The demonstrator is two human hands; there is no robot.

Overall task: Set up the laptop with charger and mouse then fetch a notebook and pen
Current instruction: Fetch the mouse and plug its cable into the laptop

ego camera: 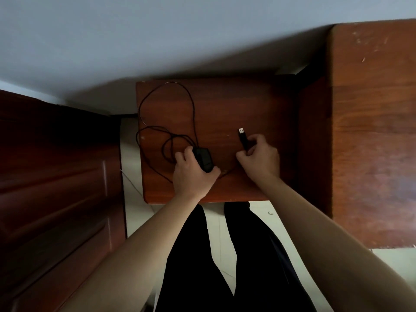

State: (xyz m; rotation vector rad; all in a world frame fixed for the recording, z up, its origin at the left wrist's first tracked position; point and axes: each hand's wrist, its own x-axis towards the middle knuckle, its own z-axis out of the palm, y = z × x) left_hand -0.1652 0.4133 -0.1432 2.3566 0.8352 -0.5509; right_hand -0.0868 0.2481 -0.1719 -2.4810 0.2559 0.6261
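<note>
A black wired mouse (pixel 203 161) rests on a small reddish-brown wooden table (pixel 236 104), and my left hand (pixel 193 174) is wrapped around it from the near side. Its thin black cable (pixel 166 109) lies in loose loops over the table's left half. My right hand (pixel 260 158) pinches the cable's black USB plug (pixel 242 138), whose metal tip points away from me. No laptop, charger, notebook or pen is visible.
A tall wooden cabinet (pixel 371 131) stands right of the table, touching its side. A dark wooden door (pixel 56 176) fills the left. A grey wall lies behind the table. My legs in black trousers (pixel 225 255) stand on a pale tiled floor.
</note>
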